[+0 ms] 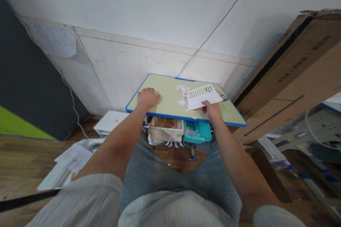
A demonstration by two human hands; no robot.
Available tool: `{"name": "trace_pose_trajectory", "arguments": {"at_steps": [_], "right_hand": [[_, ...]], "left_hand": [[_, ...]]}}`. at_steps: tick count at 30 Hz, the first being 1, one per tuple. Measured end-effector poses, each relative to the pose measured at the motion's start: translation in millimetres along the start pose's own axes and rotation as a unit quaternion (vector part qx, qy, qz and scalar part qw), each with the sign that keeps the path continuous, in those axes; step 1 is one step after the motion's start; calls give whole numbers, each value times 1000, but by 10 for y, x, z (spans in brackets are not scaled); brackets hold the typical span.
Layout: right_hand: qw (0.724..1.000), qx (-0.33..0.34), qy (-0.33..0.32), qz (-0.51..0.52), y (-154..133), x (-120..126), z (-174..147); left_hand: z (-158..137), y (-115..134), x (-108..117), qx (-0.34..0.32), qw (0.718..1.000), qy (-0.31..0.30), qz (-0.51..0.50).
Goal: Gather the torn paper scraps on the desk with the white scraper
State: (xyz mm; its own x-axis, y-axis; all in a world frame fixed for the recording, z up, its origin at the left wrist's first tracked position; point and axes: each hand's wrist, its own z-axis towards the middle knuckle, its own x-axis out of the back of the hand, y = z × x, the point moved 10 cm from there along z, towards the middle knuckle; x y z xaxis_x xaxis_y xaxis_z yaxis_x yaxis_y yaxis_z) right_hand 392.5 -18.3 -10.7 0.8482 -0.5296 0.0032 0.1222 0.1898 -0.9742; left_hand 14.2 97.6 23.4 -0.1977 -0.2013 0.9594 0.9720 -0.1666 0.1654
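My right hand (pixel 211 110) pinches the lower edge of a white card (pixel 204 100) above the right half of the desk. A row of narrow slots runs along the card's far edge. My left hand (pixel 148 97) rests palm down on the left part of the pale yellow desktop (pixel 167 103), fingers spread and nothing in them. Between the hands, beside the card, lies a heap of small white paper scraps (pixel 183 94). Something thin and partly hidden sticks out past the card's right side; I cannot make out what it is.
Below the desk's front edge sit a patterned bin (pixel 165 134) and a turquoise basket (pixel 198 135) with pale scraps. A white box (pixel 112 122) and papers (pixel 70 159) lie on the left floor. Large cardboard boxes (pixel 293 78) lean at right; a white wall (pixel 149 14) stands behind.
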Motion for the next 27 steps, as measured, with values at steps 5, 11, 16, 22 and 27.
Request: {"name": "trace_pose_trajectory", "arguments": {"at_steps": [5,11,16,22,27], "right_hand": [[1000,-2,7,-3,12,11,12],[1000,0,19,-1,14,24,8],[999,2,48,3,8,83,13],[997,3,77,6,9,155,21],[997,-9,79,14,35,157,17]], "left_hand": [[-16,8,17,1,1000,-3,-5],[-13,8,19,-5,1000,5,-10],[0,2,5,-5,1000,6,-7],[-8,1,13,1,1000,2,-8],[-1,4,7,-3,1000,2,-5]]}}
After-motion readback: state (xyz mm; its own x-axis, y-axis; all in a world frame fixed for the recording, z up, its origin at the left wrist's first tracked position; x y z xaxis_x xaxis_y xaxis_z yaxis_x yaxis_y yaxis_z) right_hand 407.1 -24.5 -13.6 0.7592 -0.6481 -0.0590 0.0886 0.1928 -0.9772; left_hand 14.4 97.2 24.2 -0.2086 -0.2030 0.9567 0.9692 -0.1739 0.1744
